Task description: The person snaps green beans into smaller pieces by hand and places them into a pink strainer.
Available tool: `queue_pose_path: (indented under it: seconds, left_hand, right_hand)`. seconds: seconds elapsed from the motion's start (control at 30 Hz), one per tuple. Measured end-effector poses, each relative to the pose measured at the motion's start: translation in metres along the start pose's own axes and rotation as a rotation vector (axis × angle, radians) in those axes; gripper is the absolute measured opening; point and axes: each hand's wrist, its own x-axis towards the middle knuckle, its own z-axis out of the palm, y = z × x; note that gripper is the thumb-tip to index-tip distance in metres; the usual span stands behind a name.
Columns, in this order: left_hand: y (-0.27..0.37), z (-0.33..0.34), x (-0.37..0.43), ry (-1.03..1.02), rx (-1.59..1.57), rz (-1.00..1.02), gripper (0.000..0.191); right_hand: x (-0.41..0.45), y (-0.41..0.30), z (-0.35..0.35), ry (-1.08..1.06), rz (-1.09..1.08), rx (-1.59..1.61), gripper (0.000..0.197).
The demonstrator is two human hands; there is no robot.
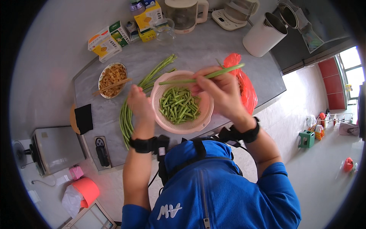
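Observation:
My right hand point(221, 91) grips a long green bean point(226, 71) over the right side of a pink strainer basket point(183, 130). The bean's thin end reaches left across the basket's far rim. Short cut bean pieces point(180, 106) lie in a heap inside the basket. Left of it, my left hand point(140, 101) is blurred and hovers over a bundle of whole long beans point(124, 121) on the grey countertop point(197, 51). Whether its fingers are closed or hold anything is unclear.
A bowl of shredded food point(113, 75) with chopsticks point(114, 86) stands at left. Behind my right hand lies a red plastic bag point(248, 94). Cartons point(105, 45), a glass kettle point(183, 17) and a white canister point(264, 35) line the back. A black device point(102, 153) rests at the front left.

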Motion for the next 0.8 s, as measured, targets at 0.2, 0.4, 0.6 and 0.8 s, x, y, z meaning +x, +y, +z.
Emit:
queue_pose_path:
  seconds: [0.2, 0.4, 0.6, 0.8]
  left_hand:
    - [0.04, 0.014, -0.032, -0.588, 0.102, -0.39, 0.026]
    - [0.055, 0.023, -0.043, -1.21, 0.066, -0.737, 0.033]
    - [0.044, 0.024, -0.055, -1.089, 0.082, -0.521, 0.024]
    - [0.024, 0.029, -0.051, -0.492, -0.226, -0.06, 0.02]
  right_hand:
    - [0.0, -0.039, -0.02, -0.217, 0.105, -0.135, 0.01]
    - [-0.002, -0.037, -0.018, -0.21, 0.101, -0.13, 0.009]
    - [-0.002, -0.037, -0.019, -0.071, 0.199, -0.031, 0.012]
    - [-0.007, -0.03, -0.006, 0.069, -0.032, -0.013, 0.012]
